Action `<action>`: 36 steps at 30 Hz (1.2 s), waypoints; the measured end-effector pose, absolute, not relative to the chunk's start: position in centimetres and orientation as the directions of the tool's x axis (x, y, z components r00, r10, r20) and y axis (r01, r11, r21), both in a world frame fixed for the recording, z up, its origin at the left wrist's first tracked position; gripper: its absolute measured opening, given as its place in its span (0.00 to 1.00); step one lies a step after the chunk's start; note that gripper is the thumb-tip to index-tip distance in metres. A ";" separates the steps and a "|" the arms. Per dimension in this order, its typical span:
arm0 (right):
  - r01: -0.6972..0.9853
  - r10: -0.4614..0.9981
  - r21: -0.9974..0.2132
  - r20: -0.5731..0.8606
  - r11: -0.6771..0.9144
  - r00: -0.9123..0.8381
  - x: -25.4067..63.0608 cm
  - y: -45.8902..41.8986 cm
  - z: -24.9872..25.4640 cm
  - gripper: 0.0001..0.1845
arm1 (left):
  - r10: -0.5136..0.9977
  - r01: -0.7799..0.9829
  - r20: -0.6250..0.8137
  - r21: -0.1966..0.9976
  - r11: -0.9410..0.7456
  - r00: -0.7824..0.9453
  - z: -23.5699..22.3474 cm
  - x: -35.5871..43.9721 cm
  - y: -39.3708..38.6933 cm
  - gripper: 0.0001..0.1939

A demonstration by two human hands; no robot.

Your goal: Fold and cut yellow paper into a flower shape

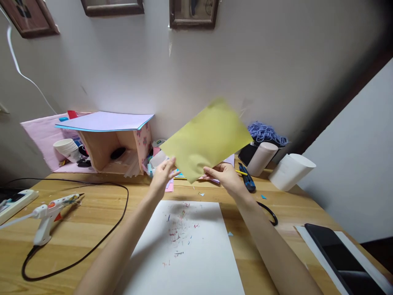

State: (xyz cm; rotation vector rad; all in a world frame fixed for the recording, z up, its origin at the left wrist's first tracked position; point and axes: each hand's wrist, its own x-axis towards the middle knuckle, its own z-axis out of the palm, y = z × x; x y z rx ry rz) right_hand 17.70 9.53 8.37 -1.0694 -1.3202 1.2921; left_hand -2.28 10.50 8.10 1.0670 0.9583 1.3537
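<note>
A yellow sheet of paper (211,135) is held up in the air, tilted, one corner pointing down toward me. My left hand (163,174) pinches its lower left edge between thumb and fingers. At the lower right edge, my right hand (222,175) grips the same sheet, thumb on the near face. The paper bulges slightly near my right thumb. Below both hands lies a large white sheet (202,262) on the table, marked with small red, blue and dark strokes.
On the left lie a white hot glue gun (49,213) with a looping black cord and a power strip (18,205). Behind stand a cardboard box (116,143) and paper cups (66,148). To the right are a blue utility knife (247,178), paper rolls (291,172), blue yarn (265,133) and a phone (337,254).
</note>
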 end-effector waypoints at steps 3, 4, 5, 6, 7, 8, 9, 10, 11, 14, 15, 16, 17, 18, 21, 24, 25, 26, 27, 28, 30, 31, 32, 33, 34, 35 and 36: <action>-0.118 0.995 -0.990 0.084 0.077 -0.054 16.5 9.4 7.8 0.18 | 0.981 -0.169 0.053 0.985 -0.021 0.186 7.5 -0.7 9.7 0.21; -0.129 0.995 -0.988 0.092 0.085 -0.049 16.2 9.4 7.7 0.18 | 0.977 -0.120 0.040 0.993 -0.015 0.210 7.4 -0.4 9.4 0.21; -0.138 0.993 -0.986 0.102 0.094 -0.058 15.9 9.4 7.5 0.18 | 0.975 -0.077 0.032 0.997 -0.015 0.218 7.4 -0.2 9.2 0.20; -0.138 0.990 -0.985 0.115 0.104 -0.078 15.6 9.3 7.4 0.18 | 0.976 -0.046 0.031 0.999 -0.022 0.213 7.4 -0.1 9.0 0.20; -0.128 0.986 -0.985 0.130 0.117 -0.102 15.5 9.3 7.3 0.18 | 0.979 -0.027 0.041 0.999 -0.036 0.199 7.4 0.0 9.0 0.20; -0.101 0.982 -0.986 0.144 0.132 -0.125 15.4 9.4 7.2 0.18 | 0.982 -0.016 0.059 0.998 -0.057 0.180 7.3 -0.1 9.0 0.20; -0.056 0.978 -0.987 0.155 0.148 -0.140 15.3 9.4 7.1 0.17 | 0.983 -0.009 0.079 0.997 -0.078 0.164 7.2 -0.1 9.0 0.20; 0.002 0.976 -0.986 0.163 0.165 -0.147 15.3 9.4 7.0 0.16 | 0.984 0.001 0.093 0.996 -0.095 0.149 7.1 -0.2 9.1 0.20; 0.066 0.974 -0.982 0.168 0.180 -0.153 15.3 9.4 6.9 0.15 | 0.985 0.012 0.105 0.994 -0.108 0.140 6.9 -0.3 9.2 0.20; 0.203 0.970 -0.956 0.180 0.211 -0.162 15.3 9.4 6.6 0.14 | 0.980 0.026 0.141 0.989 -0.146 0.140 6.7 -0.4 9.3 0.19; 0.211 0.969 -0.953 0.184 0.217 -0.165 15.2 9.4 6.6 0.14 | 0.977 0.025 0.153 0.987 -0.158 0.145 6.7 -0.4 9.3 0.19; 0.201 0.967 -0.954 0.188 0.221 -0.171 15.2 9.3 6.5 0.14 | 0.976 0.028 0.160 0.986 -0.166 0.150 6.8 -0.3 9.2 0.19; 0.181 0.965 -0.958 0.190 0.222 -0.178 15.1 9.3 6.5 0.14 | 0.975 0.041 0.158 0.985 -0.166 0.154 6.9 -0.3 9.1 0.18; 0.157 0.964 -0.962 0.192 0.222 -0.186 15.0 9.3 6.4 0.14 | 0.976 0.061 0.147 0.986 -0.158 0.158 7.0 -0.3 9.1 0.18; 0.117 0.961 -0.968 0.197 0.222 -0.194 14.8 9.2 6.4 0.14 | 0.974 0.092 0.123 0.986 -0.142 0.191 7.3 -0.3 8.9 0.18; 0.130 0.968 -0.966 0.206 0.225 -0.145 14.9 9.2 6.6 0.12 | 0.971 0.081 0.124 0.986 -0.143 0.206 7.8 -0.3 8.8 0.17; 0.130 0.970 -0.966 0.208 0.224 -0.128 15.1 9.3 6.7 0.12 | 0.973 0.084 0.117 0.987 -0.136 0.200 8.0 -0.4 8.7 0.17; 0.123 0.971 -0.967 0.209 0.222 -0.113 15.3 9.4 6.8 0.12 | 0.975 0.091 0.107 0.988 -0.127 0.195 8.2 -0.5 8.7 0.17; 0.110 0.974 -0.970 0.205 0.215 -0.099 15.7 9.5 6.9 0.12 | 0.976 0.100 0.098 0.988 -0.119 0.193 8.5 -0.6 8.6 0.16; 0.092 0.976 -0.974 0.198 0.206 -0.087 16.0 9.7 7.0 0.12 | 0.977 0.112 0.091 0.987 -0.115 0.194 8.7 -0.8 8.5 0.16; 0.071 0.980 -0.979 0.188 0.192 -0.060 17.1 10.1 7.3 0.13 | 0.976 0.142 0.084 0.983 -0.113 0.199 9.1 -1.2 8.5 0.17; 0.078 0.981 -0.978 0.192 0.194 -0.035 17.7 10.3 7.5 0.13 | 0.975 0.156 0.077 0.982 -0.110 0.206 9.3 -1.5 8.6 0.17; 0.098 0.979 -0.974 0.203 0.203 -0.004 18.3 10.5 7.7 0.13 | 0.975 0.165 0.067 0.981 -0.104 0.214 9.4 -1.8 8.7 0.17; 0.123 0.976 -0.969 0.218 0.213 0.027 19.0 10.6 7.9 0.14 | 0.973 0.170 0.058 0.981 -0.098 0.222 9.5 -2.2 8.8 0.17; 0.144 0.971 -0.964 0.232 0.222 0.057 19.6 10.8 8.2 0.14 | 0.971 0.177 0.048 0.980 -0.091 0.233 9.6 -2.6 9.0 0.17; 0.155 0.967 -0.962 0.241 0.226 0.082 20.3 10.9 8.4 0.15 | 0.969 0.187 0.035 0.979 -0.083 0.246 9.7 -2.9 9.2 0.17; 0.158 0.963 -0.960 0.247 0.230 0.103 20.9 10.9 8.6 0.15 | 0.966 0.202 0.025 0.976 -0.079 0.258 9.7 -3.3 9.4 0.17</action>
